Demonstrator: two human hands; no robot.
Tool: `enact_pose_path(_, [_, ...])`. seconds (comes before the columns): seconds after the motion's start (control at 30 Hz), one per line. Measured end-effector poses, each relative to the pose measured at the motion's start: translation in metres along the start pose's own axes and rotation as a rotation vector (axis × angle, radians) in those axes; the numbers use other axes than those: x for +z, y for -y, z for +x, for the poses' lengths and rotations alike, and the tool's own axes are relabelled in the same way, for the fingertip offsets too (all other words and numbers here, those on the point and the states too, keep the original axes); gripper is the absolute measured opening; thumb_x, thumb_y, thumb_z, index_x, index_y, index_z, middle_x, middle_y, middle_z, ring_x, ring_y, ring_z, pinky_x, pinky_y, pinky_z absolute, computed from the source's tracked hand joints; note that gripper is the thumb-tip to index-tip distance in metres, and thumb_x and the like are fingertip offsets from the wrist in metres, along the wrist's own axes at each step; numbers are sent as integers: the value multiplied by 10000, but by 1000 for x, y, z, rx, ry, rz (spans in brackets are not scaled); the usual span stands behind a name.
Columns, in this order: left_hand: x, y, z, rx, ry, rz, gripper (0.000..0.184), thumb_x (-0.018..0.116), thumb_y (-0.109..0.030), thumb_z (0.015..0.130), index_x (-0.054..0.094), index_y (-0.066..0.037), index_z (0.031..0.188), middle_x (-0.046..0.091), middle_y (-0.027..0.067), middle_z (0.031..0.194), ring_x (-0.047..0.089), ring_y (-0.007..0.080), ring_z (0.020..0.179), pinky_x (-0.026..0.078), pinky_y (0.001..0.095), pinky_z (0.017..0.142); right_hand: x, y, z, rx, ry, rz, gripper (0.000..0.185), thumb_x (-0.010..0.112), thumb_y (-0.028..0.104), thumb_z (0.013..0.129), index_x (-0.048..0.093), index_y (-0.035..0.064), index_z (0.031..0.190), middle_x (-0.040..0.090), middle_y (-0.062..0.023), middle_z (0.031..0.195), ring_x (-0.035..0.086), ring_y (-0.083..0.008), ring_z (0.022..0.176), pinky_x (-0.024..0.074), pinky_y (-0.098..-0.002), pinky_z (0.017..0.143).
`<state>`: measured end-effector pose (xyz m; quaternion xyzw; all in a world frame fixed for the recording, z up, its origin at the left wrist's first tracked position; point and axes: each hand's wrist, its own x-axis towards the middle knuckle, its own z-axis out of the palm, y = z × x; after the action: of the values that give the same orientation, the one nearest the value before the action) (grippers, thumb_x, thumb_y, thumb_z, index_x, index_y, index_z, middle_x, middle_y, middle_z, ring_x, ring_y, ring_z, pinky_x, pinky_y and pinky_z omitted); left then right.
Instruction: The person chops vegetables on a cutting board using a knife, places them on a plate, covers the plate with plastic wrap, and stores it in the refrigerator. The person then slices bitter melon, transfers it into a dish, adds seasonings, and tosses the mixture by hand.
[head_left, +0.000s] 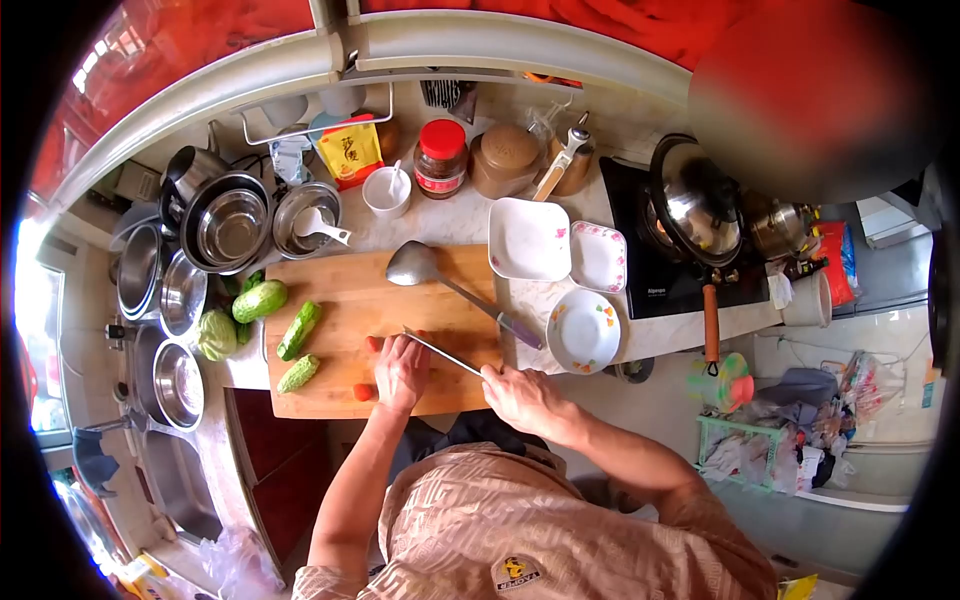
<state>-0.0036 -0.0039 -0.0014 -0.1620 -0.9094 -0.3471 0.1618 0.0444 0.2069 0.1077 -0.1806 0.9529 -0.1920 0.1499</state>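
Observation:
My right hand point(522, 398) is wrapped round the handle of a knife point(445, 354), whose blade points left over the wooden cutting board point(330, 385). My left hand point(403, 370) lies on the board at the blade's tip, its fingers bent over a red piece of food that is mostly hidden. Small red pieces point(363, 392) sit to the left of that hand. Two green cucumber-like pieces point(298, 331) rest farther left on the board. A metal ladle point(412, 265) lies across the board's back, its handle reaching past the right edge.
Metal bowls point(232, 218) and a cabbage point(216, 335) stand at the left. White dishes point(583, 331) are right of the board, beside a black stove point(650, 300) with a lidded pan point(697, 200). Behind stand a red-lidded jar point(441, 160) and a white cup point(386, 192).

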Motion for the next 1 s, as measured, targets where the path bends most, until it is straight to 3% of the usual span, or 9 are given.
enact_pose_path(0.2, [-3, 7, 1, -42, 9, -56, 143, 695, -9, 748, 681, -43, 886, 628, 122, 878, 589, 334, 819, 508, 407, 711, 4, 2, 13, 21, 64, 53, 148, 502, 134, 930, 516, -12, 930, 614, -190, 657, 646, -380, 594, 520, -482, 528])
enact_pose_path(0.27, [-2, 6, 2, -22, -19, -62, 120, 704, -16, 763, 682, -40, 878, 649, 113, 906, 601, 322, 816, 513, 399, 715, 20, -7, 24, 33, 115, 136, 189, 506, 187, 960, 496, -1, 978, 629, -196, 714, 649, -399, 657, 522, -498, 561])
enact_pose_path(0.37, [-2, 8, -1, -8, -17, -57, 110, 712, -29, 774, 680, -41, 878, 664, 109, 935, 614, 312, 807, 518, 393, 724, 44, -24, 35, -68, 30, 179, 183, 504, 176, 960, 493, -5, 979, 624, -188, 706, 639, -393, 651, 514, -492, 550])
enact_pose_path(0.6, [-8, 13, -14, -9, -33, -56, 170, 724, -44, 765, 668, -63, 925, 650, 100, 938, 621, 295, 792, 520, 380, 693, 23, -8, 26, -61, -17, 58, 147, 538, 143, 905, 521, -3, 918, 621, -188, 667, 652, -348, 616, 523, -450, 555])
enact_pose_path(0.77, [-5, 21, -20, -10, 74, -16, 183, 726, -62, 765, 664, -55, 937, 653, 107, 963, 633, 302, 831, 530, 392, 705, 6, 0, 8, -16, 45, 38, 134, 491, 123, 914, 538, -2, 932, 617, -176, 632, 662, -366, 617, 529, -489, 540])
enact_pose_path(0.83, [-4, 23, -22, -10, 62, -13, 185, 728, -62, 766, 665, -55, 940, 653, 106, 967, 636, 303, 838, 533, 393, 712, 4, -1, 6, 22, 131, 39, 133, 486, 108, 912, 544, -11, 925, 618, -178, 627, 659, -371, 603, 527, -490, 541])
enact_pose_path(1.0, [-3, 22, -23, 31, 8, -9, 175, 734, -60, 767, 666, -52, 929, 656, 102, 982, 645, 300, 847, 543, 387, 725, 36, -12, 23, 29, 99, 83, 150, 504, 142, 921, 532, -4, 941, 629, -195, 690, 655, -384, 632, 528, -484, 560])
